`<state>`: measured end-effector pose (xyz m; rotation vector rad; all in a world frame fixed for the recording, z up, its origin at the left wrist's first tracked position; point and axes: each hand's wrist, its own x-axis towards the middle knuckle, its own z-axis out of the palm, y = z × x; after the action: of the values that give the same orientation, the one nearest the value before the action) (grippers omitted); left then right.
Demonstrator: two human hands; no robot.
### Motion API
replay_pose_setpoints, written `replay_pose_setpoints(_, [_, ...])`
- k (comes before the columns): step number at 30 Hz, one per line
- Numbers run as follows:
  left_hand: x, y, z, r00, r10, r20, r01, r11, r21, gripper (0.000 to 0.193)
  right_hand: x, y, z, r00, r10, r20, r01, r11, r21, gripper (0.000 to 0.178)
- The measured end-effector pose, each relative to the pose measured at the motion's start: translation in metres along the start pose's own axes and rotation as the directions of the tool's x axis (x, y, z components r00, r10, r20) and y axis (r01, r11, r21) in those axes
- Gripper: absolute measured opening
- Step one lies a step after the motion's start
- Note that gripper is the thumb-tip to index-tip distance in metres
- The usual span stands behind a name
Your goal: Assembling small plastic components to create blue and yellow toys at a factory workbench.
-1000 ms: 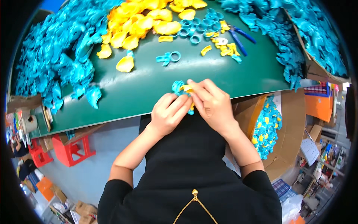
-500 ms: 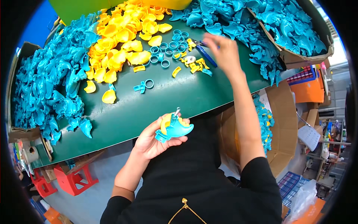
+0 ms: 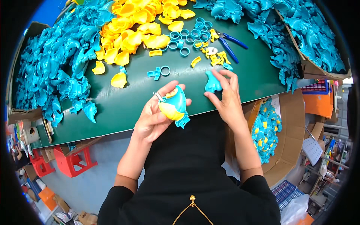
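In my left hand (image 3: 152,120) is a part-built toy piece (image 3: 174,107), a curved teal shell joined to a yellow one, with a small metal pin sticking out at its upper left. My fingers and thumb close round it above the table's front edge. To the right, my right hand (image 3: 227,95) holds a teal curved plastic shell (image 3: 213,82) between thumb and fingers, a short way from the toy piece and not touching it. Beyond the hands lie a teal ring (image 3: 165,70) and a small teal clip part (image 3: 153,73).
Teal shells (image 3: 56,71) heap at the left, yellow shells (image 3: 131,26) at the back. Several teal rings (image 3: 184,51), yellow bits (image 3: 215,59) and blue-handled pliers (image 3: 229,47) lie mid-table. A cardboard box (image 3: 339,71) of teal shells stands right; a carton (image 3: 292,138) below holds teal-and-yellow pieces.
My right hand has come back from near the pliers and now grips a teal shell. My left hand has risen and turned the toy piece so its yellow side shows.
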<state>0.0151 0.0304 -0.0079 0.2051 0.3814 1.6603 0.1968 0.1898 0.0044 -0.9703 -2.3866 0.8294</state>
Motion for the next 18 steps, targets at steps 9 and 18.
replay_pose_setpoints(9, [0.004,-0.015,0.014,0.989,0.142,-0.029,-0.121,0.92,0.372,0.086,-0.026,-0.043,-0.007,0.996,-0.031,0.087,-0.034,0.747,0.664,0.055])
replay_pose_setpoints(18, [0.0,-0.018,0.014,0.978,0.204,0.05,-0.197,0.813,0.548,0.083,-0.032,-0.048,0.012,0.996,-0.038,0.081,-0.024,0.759,0.651,0.055])
